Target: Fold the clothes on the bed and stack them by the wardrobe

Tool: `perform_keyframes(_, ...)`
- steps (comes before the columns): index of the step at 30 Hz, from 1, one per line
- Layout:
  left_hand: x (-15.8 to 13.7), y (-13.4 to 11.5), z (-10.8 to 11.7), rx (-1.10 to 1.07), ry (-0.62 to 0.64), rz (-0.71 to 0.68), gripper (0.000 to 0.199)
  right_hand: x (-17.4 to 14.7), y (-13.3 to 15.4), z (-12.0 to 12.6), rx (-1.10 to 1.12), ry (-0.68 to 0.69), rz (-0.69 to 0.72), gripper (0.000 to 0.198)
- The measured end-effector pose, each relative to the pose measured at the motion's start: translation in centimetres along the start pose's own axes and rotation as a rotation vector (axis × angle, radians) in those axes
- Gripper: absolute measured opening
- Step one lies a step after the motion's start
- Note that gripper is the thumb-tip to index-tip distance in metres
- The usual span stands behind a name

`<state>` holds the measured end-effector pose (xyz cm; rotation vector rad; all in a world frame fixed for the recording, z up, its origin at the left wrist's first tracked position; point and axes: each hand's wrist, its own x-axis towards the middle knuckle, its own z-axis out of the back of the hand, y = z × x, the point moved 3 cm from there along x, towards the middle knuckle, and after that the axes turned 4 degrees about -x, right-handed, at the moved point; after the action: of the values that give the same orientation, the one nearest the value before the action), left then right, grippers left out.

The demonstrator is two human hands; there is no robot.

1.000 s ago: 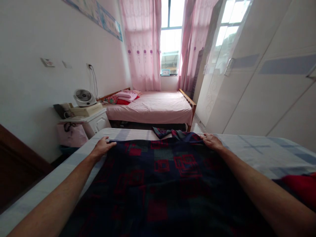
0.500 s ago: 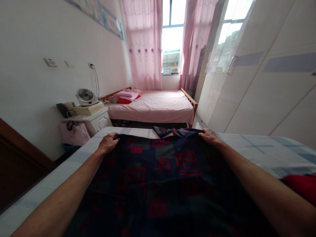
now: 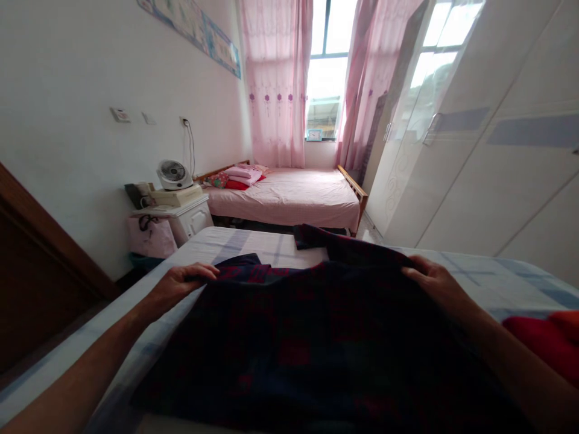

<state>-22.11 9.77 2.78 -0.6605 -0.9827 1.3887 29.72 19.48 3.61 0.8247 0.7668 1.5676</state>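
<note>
A dark garment (image 3: 289, 343) in navy and green with red squares is stretched between my two hands over the near bed (image 3: 217, 244); its exact kind does not show. My left hand (image 3: 183, 286) is closed on its far left corner, thumb and fingers pinching the cloth. At the far right corner, my right hand (image 3: 434, 286) grips the fabric between thumb and fingers. Part of the garment folds over behind the held edge and reaches toward the bed's far side. The lower part hangs toward me in deep shadow.
Red folded cloth (image 3: 538, 346) lies on the near bed at the right. A pink bed (image 3: 289, 193) stands beyond, with a cabinet (image 3: 190, 223) and fan (image 3: 175, 173) at its left. A white wardrobe (image 3: 470, 181) lines the right; a brown wooden edge (image 3: 40, 241) is at left.
Both hands have come lower and nearer, the right one also further right. The garment's taut far edge has slackened and folded over. The view has shifted slightly left.
</note>
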Motion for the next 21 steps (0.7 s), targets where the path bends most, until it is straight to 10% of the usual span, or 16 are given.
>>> perform_keyframes(11,-5.0,0.9,-1.3,0.146,-0.008,-0.037,0.026,-5.0,-3.3,0.5,-0.017,0.071,-0.107,0.03)
perform_keyframes(15,-5.2,1.9,-1.6,0.268,0.042,-0.014,0.035,-5.3,-4.6,0.3,-0.269,0.141,0.027,0.025)
perform_keyframes(21,-4.5,1.5,-2.0,0.504,0.073,-0.172,0.04,-5.7,-0.8,-1.6,-0.597,-0.11,0.346,0.043)
